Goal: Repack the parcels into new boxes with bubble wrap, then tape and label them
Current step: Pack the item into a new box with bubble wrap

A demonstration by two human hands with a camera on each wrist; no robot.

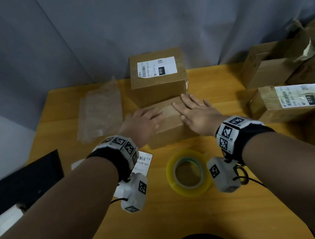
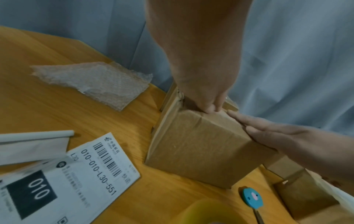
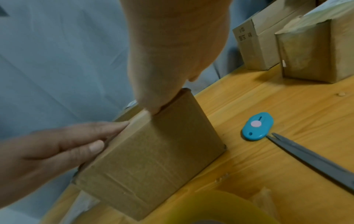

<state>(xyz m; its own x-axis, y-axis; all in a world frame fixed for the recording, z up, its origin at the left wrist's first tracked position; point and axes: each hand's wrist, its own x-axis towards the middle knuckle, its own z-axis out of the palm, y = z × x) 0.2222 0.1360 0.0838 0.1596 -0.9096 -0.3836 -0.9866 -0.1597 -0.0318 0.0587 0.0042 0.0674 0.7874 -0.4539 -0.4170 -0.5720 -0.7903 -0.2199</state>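
While both hands lie flat on the small box [image 1: 168, 122] mid-table, fingers straight and not gripping, here's the rest going left to right. Bubble wrap [image 1: 99, 113] sits at about 10 o'clock from the box, and loose labels [image 2: 80, 171] lie at 7 o'clock. Left hand [image 1: 142, 123] presses the box's left top, right hand [image 1: 197, 112] the right top, fingertips nearly meeting along the taped seam. A labelled box [image 1: 157, 77] stands touching it at 12 o'clock. Tape roll [image 1: 188, 174] is at 6 o'clock, with a blue cutter [image 3: 257, 126] and scissors [image 3: 314, 160] just right. More boxes [image 1: 288, 100] at 3 o'clock.
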